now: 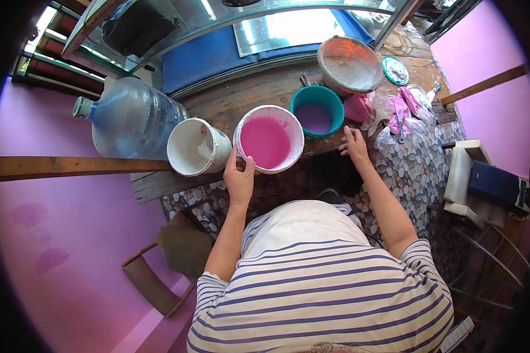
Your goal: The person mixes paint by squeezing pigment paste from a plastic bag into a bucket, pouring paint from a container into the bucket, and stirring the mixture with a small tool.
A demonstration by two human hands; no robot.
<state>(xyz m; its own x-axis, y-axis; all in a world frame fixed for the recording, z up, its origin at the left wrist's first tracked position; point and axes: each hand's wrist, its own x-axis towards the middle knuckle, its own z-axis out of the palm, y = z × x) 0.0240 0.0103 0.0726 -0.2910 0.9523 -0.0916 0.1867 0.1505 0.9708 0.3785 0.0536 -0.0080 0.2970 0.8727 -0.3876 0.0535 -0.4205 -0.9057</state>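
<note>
A white bucket (pixel 298 145) with pink paint (pixel 266 143) in it stands upright at the front of the wooden table. My left hand (pixel 239 179) grips its near left side, thumb and fingers at the wall below the rim. Just left of that hand is another white bucket (pixel 218 152), with pale residue inside. A teal bucket (pixel 340 112) holding some purple-looking liquid is to the right. My right hand (pixel 354 146) hovers by the table edge near the teal bucket, fingers apart and holding nothing.
A large clear water jug (pixel 136 120) lies on its side at left. Behind the teal bucket sits a wide, stained basin (pixel 350 67). Plastic bags (pixel 398 112) and a round lid (pixel 395 70) are at right. A wooden post (pixel 79 166) crosses the left side; a chair (pixel 159 276) stands below.
</note>
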